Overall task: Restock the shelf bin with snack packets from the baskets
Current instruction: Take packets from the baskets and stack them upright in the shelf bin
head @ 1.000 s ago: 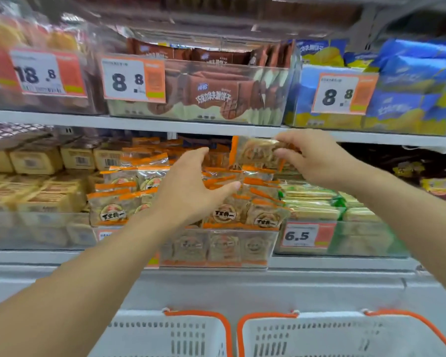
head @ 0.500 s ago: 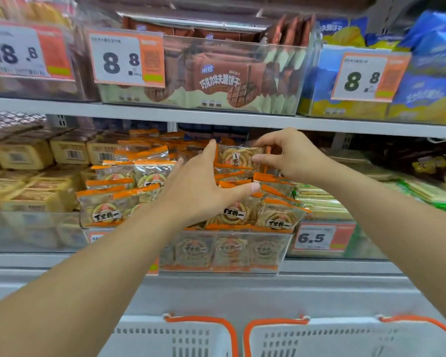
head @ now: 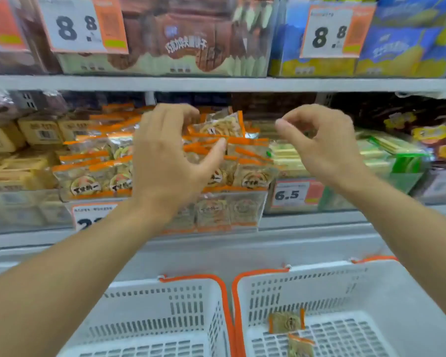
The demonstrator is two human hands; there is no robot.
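Both hands are up at the middle shelf, right over the clear bin (head: 245, 204) that's stuffed with orange-edged snack packets (head: 252, 173). Left hand (head: 170, 161) sits in front of the pile with fingers curved and spread, thumb poking right toward the packets; can't really tell if the fingertips are on a packet or just near it, doesn't look like it's actually gripping anything. Right hand (head: 325, 143) is off to the right of the pile, fingers loosely curled, nothing in it. One packet (head: 222, 124) stands up at the back of the heap, between the two hands. Down below are two white baskets with orange handles side by side: the left basket (head: 165, 305) shows no packets in the part I can see, the right basket (head: 358, 292) has two packets (head: 286, 322) lying on its floor. Price tag (head: 291, 194) reading 6.5 sits just right of the bin, and the shelf above has 8.8 tags (head: 80, 27).
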